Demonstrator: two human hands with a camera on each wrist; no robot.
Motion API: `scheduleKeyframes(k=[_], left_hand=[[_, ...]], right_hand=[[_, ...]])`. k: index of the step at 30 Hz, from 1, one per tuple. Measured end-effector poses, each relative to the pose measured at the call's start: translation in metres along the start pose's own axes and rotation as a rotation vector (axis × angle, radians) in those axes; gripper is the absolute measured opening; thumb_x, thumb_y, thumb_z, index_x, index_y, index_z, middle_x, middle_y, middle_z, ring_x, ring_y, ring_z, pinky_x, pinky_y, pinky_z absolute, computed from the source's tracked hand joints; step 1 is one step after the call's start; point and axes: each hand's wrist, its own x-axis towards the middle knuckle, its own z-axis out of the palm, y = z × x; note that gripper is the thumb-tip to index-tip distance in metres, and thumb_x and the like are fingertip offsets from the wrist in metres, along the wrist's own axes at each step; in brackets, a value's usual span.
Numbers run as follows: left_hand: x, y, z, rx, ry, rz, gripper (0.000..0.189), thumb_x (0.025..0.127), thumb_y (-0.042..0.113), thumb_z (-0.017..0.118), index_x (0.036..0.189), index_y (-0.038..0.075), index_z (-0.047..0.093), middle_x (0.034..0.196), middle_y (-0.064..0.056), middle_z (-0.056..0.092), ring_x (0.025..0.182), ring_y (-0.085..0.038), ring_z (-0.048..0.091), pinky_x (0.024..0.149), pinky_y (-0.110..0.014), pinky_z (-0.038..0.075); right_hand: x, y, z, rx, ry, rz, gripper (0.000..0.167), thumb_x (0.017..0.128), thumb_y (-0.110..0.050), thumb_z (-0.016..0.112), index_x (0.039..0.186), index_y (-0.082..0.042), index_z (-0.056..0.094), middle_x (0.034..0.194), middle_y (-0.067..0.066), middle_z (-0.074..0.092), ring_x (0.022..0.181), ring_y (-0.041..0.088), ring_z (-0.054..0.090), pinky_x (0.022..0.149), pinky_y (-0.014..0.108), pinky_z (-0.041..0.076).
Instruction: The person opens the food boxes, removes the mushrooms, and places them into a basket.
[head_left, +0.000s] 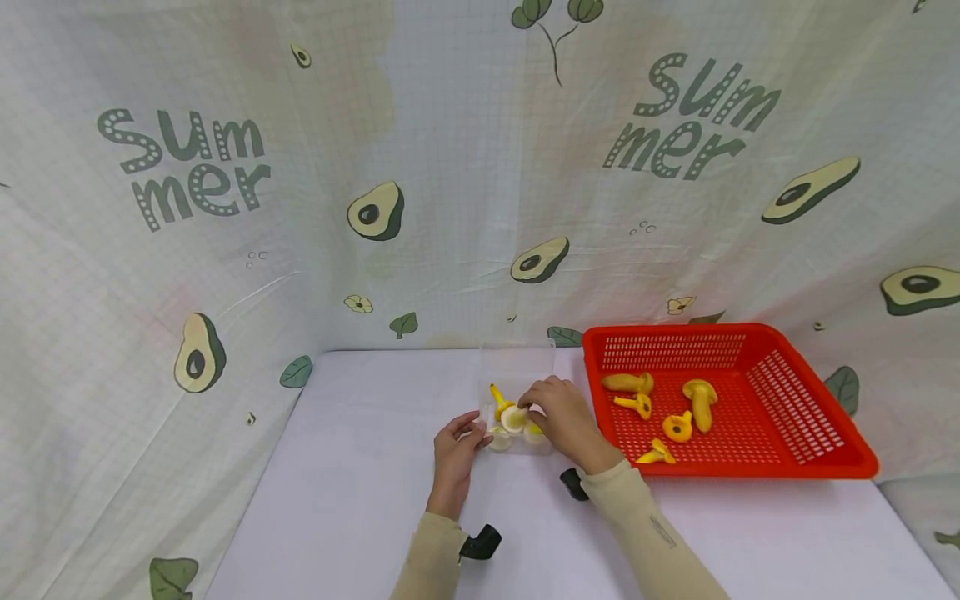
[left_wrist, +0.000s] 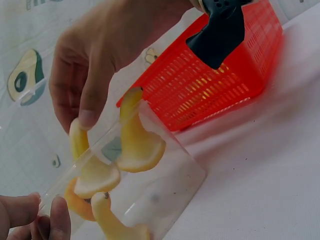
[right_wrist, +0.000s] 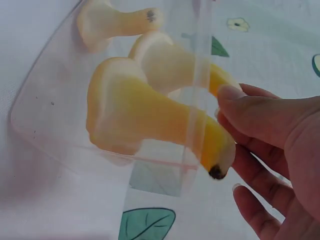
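Observation:
A clear plastic box (head_left: 517,449) holds several yellow mushrooms, their pale caps toward the near side. My left hand (head_left: 454,457) grips the box's left rim, fingertips at the edge in the left wrist view. Reaching in from the right, my right hand (head_left: 564,419) pinches the stem of one mushroom (right_wrist: 165,57) between thumb and index finger. Beside that one, another mushroom (right_wrist: 125,115) has its dark-tipped stem over the box rim. An orange-yellow mushroom (head_left: 499,403) stands behind them in the box.
To the right sits a red perforated basket (head_left: 757,469) with several yellow mushrooms in it, such as a larger one (head_left: 701,403). The box's clear lid (head_left: 517,358) stands raised at the back. A printed curtain (head_left: 450,275) hangs behind the white table (head_left: 360,500).

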Motion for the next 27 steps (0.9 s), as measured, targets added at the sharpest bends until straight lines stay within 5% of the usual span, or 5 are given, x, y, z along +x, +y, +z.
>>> scheduleKeyframes(k=[7,27], left_hand=[[-0.001,0.000,-0.001,-0.012,-0.009,0.011,0.036,0.099,-0.008,0.066,0.132,-0.018,0.059,0.099,-0.008,0.056,0.079,-0.012,0.061,0.075,-0.022,0.064],[0.000,-0.002,0.000,-0.001,-0.005,0.019,0.036,0.099,-0.007,0.068,0.132,-0.017,0.059,0.099,-0.008,0.055,0.080,-0.012,0.059,0.075,-0.023,0.064]], right_hand=[[-0.007,-0.001,-0.011,0.044,0.144,-0.051,0.018,0.083,-0.006,0.090,0.098,-0.013,0.082,0.097,0.001,0.078,0.096,0.026,0.066,0.089,0.044,0.059],[-0.041,0.018,-0.058,0.051,0.375,0.082,0.022,0.085,-0.006,0.088,0.105,-0.006,0.081,0.100,0.009,0.078,0.095,0.029,0.063,0.082,0.047,0.057]])
